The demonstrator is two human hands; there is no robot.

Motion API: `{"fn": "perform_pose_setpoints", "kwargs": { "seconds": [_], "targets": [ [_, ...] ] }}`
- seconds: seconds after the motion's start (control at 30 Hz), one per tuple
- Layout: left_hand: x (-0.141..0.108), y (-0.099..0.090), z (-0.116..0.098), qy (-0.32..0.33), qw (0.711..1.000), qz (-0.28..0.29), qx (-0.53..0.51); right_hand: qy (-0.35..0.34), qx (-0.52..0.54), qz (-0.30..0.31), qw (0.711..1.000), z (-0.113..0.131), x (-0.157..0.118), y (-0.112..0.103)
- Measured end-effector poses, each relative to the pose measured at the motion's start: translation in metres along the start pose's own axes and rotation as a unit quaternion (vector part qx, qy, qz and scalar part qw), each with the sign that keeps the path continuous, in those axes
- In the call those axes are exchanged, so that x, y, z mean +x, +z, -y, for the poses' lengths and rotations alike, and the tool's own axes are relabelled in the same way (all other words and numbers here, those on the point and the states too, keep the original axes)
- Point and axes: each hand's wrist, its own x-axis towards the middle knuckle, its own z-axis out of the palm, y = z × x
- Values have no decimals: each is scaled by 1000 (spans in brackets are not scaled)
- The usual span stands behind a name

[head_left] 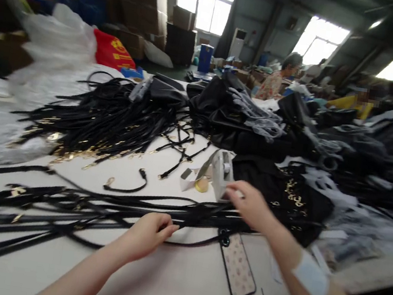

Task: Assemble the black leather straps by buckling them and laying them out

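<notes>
Over the white table, my left hand [150, 235] is closed in a pinch on a narrow black strap [198, 217]. This strap slants up and right toward my right hand [251, 206], whose fingers are curled together beside a small white open carton [222, 173]. Whatever the right fingertips hold is hidden. Several long black straps [60, 218] with gold-coloured metal fittings lie across the table beneath both hands. Just left of the carton is a round yellowish object [201, 185]. A short strap with a gold clasp [125, 189] lies apart on the white surface.
A phone in a patterned case [237, 267] lies near the front edge. Behind are a heap of black straps [112, 120], black bag-like pieces [221, 104] and clear plastic [57, 43]. Gold hardware [293, 194] rests on black material at right. Two people [274, 83] are farther back.
</notes>
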Motion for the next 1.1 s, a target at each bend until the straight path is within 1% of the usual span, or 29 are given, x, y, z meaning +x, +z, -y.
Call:
{"fn": "perform_pose_setpoints", "kwargs": {
  "seconds": [0.07, 0.1, 0.13, 0.17, 0.2, 0.23, 0.33, 0.4, 0.43, 0.5, 0.57, 0.63, 0.67, 0.7, 0.77, 0.87, 0.93, 0.97, 1.03, 1.1],
  "targets": [
    [11, 11, -16, 45, 999, 8, -23, -81, 47, 87, 992, 30, -16, 52],
    [14, 12, -20, 65, 997, 19, -38, -100, 61, 113, 987, 40, -21, 74],
    [14, 10, -22, 83, 995, 34, -51, -106, 72, 129, 983, 46, -24, 91],
    [13, 5, -19, 95, 993, 48, -56, -102, 81, 134, 982, 49, -24, 101],
    [11, -4, -12, 99, 992, 59, -50, -93, 85, 133, 983, 47, -23, 105],
    [8, -14, -2, 97, 992, 67, -38, -80, 87, 126, 985, 42, -20, 103],
    [-3, -46, 39, 62, 995, 73, -8, -30, 72, 91, 993, 24, -4, 81],
    [-13, -57, 57, 28, 997, 70, -13, -11, 54, 78, 995, 23, 5, 71],
    [-19, -58, 59, 15, 998, 64, -17, -13, 49, 83, 995, 29, 7, 72],
    [-30, -52, 51, 8, 998, 57, -28, -45, 56, 119, 990, 52, 5, 86],
    [-35, -40, 37, 49, 997, 49, -41, -94, 82, 177, 976, 79, -6, 105],
    [-32, -35, 31, 106, 991, 44, -71, -136, 113, 231, 957, 95, -18, 121],
    [-31, -35, 34, 111, 991, 36, -69, -148, 130, 252, 947, 96, -21, 126],
    [-31, -38, 39, 104, 992, 30, -67, -155, 147, 269, 939, 92, -21, 130],
    [-38, -47, 52, 75, 994, 27, -77, -132, 168, 286, 934, 75, -14, 137],
    [-49, -54, 66, 15, 992, 38, -122, -110, 139, 257, 950, 50, -1, 144],
    [-49, -49, 67, -7, 989, 41, -139, -131, 122, 238, 955, 46, -1, 149],
    [-46, -44, 66, -4, 990, 40, -138, -147, 119, 238, 953, 48, -4, 152],
    [-39, -34, 62, 27, 990, 48, -132, -172, 118, 259, 943, 55, -11, 156],
    [-32, -31, 61, 65, 987, 64, -135, -174, 124, 278, 937, 60, -15, 156]
  ]
}}
